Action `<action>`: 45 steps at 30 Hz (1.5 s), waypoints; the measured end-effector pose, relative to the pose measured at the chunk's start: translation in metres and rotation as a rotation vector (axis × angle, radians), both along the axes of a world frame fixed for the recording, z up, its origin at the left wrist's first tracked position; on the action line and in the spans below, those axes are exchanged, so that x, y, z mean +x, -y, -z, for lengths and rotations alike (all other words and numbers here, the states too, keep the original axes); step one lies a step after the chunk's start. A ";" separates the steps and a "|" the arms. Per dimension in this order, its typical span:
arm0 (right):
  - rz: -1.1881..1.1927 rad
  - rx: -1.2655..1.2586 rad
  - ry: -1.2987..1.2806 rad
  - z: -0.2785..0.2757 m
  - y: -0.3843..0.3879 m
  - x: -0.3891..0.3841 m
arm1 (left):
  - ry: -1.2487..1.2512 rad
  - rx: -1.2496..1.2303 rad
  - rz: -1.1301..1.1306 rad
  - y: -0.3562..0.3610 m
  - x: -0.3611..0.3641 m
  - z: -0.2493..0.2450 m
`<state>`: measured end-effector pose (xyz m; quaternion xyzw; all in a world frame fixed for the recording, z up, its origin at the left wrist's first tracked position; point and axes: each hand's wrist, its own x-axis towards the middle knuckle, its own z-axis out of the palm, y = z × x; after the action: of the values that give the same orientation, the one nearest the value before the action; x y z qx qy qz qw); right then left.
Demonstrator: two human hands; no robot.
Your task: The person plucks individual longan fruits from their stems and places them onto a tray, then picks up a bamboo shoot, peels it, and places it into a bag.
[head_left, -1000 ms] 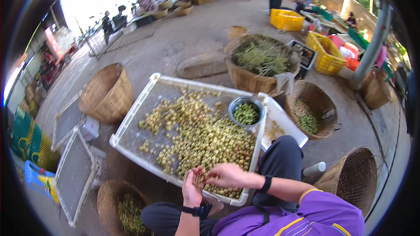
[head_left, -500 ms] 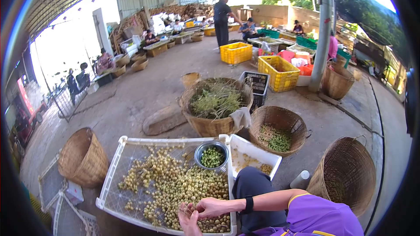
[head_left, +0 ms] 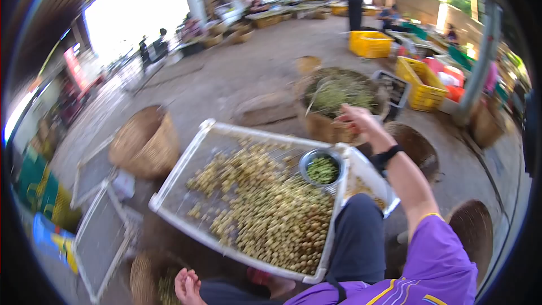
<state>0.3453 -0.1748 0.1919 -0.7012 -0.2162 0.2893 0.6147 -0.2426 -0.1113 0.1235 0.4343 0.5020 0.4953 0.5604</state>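
Observation:
My right hand (head_left: pixel 357 121) reaches out at the near rim of the woven basket of green stems (head_left: pixel 341 96). Its fingers look bent together, and blur hides what they hold, if anything. Down at the bottom, my left hand (head_left: pixel 188 287) has loosely curled fingers with nothing visible in them, near a basket (head_left: pixel 142 279) beside the white-framed mesh tray (head_left: pixel 226 243). Many round yellow-brown fruits (head_left: pixel 271 214) lie on the tray. A metal bowl (head_left: pixel 303 165) of green fruits stands at its right corner.
A white bin (head_left: pixel 389 206) adjoins the tray's right side. Woven baskets stand at left (head_left: pixel 144 147) and right (head_left: pixel 415 141). Mesh frames (head_left: pixel 104 237) lie at lower left. Yellow crates (head_left: pixel 370 44), a metal post (head_left: pixel 480 68) and a standing person (head_left: pixel 355 0) are farther back.
The view has swung left and tilted. My hands, together over the tray before, are now apart: the right has stretched forward to the stem basket, the left has moved down beyond the tray's near edge.

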 end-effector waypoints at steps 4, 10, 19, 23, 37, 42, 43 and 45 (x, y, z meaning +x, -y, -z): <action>-0.247 -0.050 0.132 0.020 0.003 -0.048 | -0.198 0.075 -0.285 0.010 -0.063 0.031; -0.643 -0.182 0.182 0.085 -0.006 -0.156 | -0.126 -0.119 -0.227 0.059 -0.103 0.050; -1.091 -0.297 0.071 0.075 0.011 -0.344 | -0.075 -0.087 -0.253 0.117 -0.099 0.112; -1.190 -0.311 0.310 0.084 0.017 -0.371 | -0.268 -0.050 -0.518 0.140 -0.162 0.143; -1.308 -0.247 0.676 0.088 0.028 -0.432 | -1.102 -0.837 -0.814 0.281 -0.268 0.274; -1.277 -0.165 0.815 0.091 0.026 -0.449 | -1.039 -1.032 -0.693 0.284 -0.269 0.282; -1.292 -0.172 0.828 0.091 0.024 -0.452 | -1.126 -1.062 -0.733 0.285 -0.269 0.294; -1.329 -0.114 0.785 0.097 0.021 -0.461 | -1.069 -1.095 -0.758 0.288 -0.276 0.309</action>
<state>-0.1160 -0.1963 0.0952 -0.5059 -0.7786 0.3382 0.1532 -0.5184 -0.3994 -0.1853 0.0802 0.9791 0.0653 0.1753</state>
